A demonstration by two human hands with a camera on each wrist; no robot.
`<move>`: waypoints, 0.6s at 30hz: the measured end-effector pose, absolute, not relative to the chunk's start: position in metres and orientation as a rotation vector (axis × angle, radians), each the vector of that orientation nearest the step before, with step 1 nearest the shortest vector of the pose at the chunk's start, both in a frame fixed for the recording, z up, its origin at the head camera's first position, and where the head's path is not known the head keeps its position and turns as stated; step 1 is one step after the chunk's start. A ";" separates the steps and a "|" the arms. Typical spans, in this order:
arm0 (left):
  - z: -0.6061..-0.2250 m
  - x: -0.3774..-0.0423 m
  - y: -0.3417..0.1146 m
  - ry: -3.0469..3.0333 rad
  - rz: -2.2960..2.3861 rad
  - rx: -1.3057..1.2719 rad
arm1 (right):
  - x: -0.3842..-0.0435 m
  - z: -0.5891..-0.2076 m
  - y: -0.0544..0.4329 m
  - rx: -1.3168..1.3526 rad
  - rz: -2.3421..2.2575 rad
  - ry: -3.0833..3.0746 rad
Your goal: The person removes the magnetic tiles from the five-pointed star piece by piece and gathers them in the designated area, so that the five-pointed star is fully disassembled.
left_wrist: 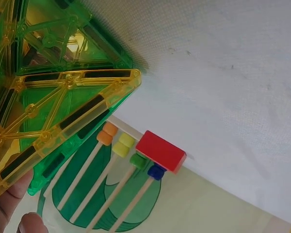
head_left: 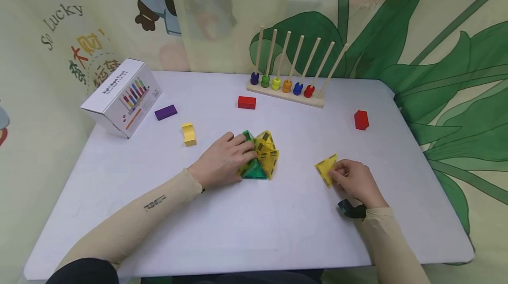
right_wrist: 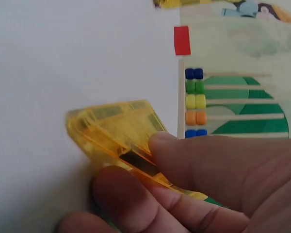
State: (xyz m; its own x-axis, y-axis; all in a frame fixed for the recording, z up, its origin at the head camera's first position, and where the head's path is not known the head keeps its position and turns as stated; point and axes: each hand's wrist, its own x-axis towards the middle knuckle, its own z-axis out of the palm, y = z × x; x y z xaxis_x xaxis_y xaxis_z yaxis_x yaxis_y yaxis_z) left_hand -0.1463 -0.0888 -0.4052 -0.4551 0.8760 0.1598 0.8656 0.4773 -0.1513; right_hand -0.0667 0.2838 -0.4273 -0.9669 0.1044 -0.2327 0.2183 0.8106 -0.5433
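In the head view my left hand (head_left: 227, 159) grips the left side of a structure of green and yellow see-through triangular magnetic tiles (head_left: 267, 156) on the table. Its fingers cover part of that side. Close up in the left wrist view, the magnetic tile structure (left_wrist: 72, 104) shows dark magnet strips along its edges, with fingertips (left_wrist: 14, 194) against its lower corner. Off to the right, my right hand (head_left: 359, 181) pinches a single yellow triangular magnetic tile (head_left: 326, 168) between thumb and fingers. The same yellow tile (right_wrist: 121, 126) appears tilted in the right wrist view.
Behind the structure stand a red block (head_left: 247, 102) and a wooden peg rack (head_left: 285, 92) with coloured beads. Another red block (head_left: 361, 120) lies at the right. Leftward are a yellow block (head_left: 188, 134), a purple block (head_left: 166, 112) and a white box (head_left: 123, 96).
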 end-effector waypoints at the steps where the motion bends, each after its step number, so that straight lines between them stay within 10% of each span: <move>1: -0.405 -0.146 -0.089 -2.509 0.070 -1.503 | -0.069 -0.427 0.288 0.277 -0.870 2.790; 18: -0.407 -0.147 -0.092 -2.478 0.069 -1.489 | -0.088 -0.425 0.304 0.562 -0.714 2.903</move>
State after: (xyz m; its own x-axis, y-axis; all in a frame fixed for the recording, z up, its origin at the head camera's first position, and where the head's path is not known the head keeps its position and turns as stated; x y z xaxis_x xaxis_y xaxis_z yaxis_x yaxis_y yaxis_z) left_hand -0.1468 -0.0924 -0.4073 -0.4472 0.8745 0.1877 0.8627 0.4771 -0.1679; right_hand -0.0885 0.3044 -0.4250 -0.9269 0.3284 -0.1817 0.3752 0.8220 -0.4285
